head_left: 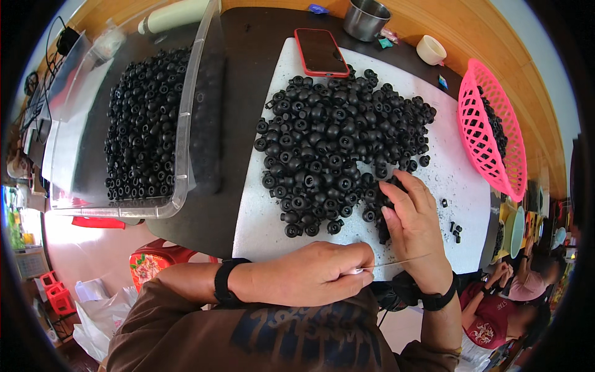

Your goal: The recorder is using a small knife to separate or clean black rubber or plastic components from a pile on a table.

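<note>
A big heap of small black rubber caps (338,139) lies on a white board (458,180). My right hand (412,226) rests on the heap's near right edge, fingers curled around a few black caps. My left hand (313,273) is closed in a fist near the board's front edge, pinching a thin blade or wire (396,262) that runs right toward my right wrist. Both wrists wear black bands.
A clear plastic bin (186,124) holding more black caps stands at the left. A red phone (320,53), a steel cup (365,17) and a roll of tape (431,49) sit at the back. A pink basket (489,130) stands tilted at the right. Another person sits at lower right.
</note>
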`<state>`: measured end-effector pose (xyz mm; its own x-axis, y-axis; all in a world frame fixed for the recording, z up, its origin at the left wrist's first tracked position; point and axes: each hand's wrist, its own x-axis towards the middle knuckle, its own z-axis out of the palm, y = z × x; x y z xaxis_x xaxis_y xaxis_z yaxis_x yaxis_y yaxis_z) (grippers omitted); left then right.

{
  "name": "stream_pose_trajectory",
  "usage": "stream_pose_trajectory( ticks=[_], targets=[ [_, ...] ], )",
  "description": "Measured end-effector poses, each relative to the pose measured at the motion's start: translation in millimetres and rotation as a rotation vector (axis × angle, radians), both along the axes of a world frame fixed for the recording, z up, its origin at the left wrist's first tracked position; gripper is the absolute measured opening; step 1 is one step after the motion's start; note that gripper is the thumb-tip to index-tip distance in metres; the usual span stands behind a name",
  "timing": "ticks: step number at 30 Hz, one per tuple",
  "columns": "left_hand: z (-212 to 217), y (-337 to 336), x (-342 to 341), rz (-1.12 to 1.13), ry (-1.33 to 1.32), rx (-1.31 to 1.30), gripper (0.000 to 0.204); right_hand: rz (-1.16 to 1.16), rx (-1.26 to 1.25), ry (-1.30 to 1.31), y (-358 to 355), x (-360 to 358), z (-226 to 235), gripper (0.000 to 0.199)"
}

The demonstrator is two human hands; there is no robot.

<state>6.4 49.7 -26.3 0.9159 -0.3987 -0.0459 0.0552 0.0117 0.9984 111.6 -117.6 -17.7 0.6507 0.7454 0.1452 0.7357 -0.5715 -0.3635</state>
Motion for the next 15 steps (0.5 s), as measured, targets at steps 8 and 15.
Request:
stream_pose_trajectory(
  ticks=[8, 15],
  targets=[
    [4, 7, -1, -0.040, 0.086, 0.014, 0.011, -0.088, 0.047, 0.027, -13, -3, 19, 0.035],
    [9, 16, -4, 0.031, 0.256, 0.074, 0.011, -0.269, 0.135, 0.013, -38, -27, 11, 0.033]
  ],
)
